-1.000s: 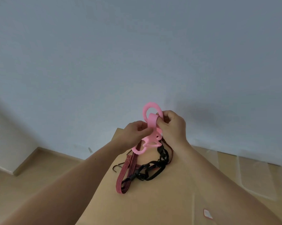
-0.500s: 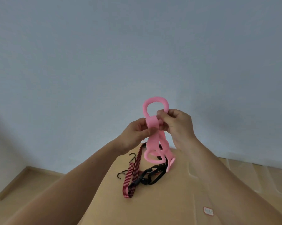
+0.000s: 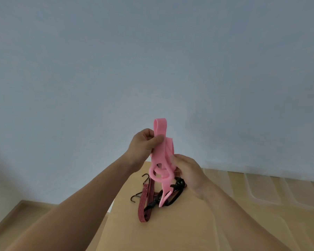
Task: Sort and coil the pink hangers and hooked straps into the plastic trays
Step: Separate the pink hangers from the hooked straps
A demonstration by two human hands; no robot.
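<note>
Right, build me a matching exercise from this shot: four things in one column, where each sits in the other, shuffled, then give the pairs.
Things
1. pink hanger
2. red-striped strap
3. black strap
4. clear tray

Places
A. at the far right of the table
B. lying doubled on the table, hooks toward the left
C. held up between the left hand and the right hand
D. bunched on the table just below the right hand

Pairs: 1-C, 2-B, 3-D, 4-A
</note>
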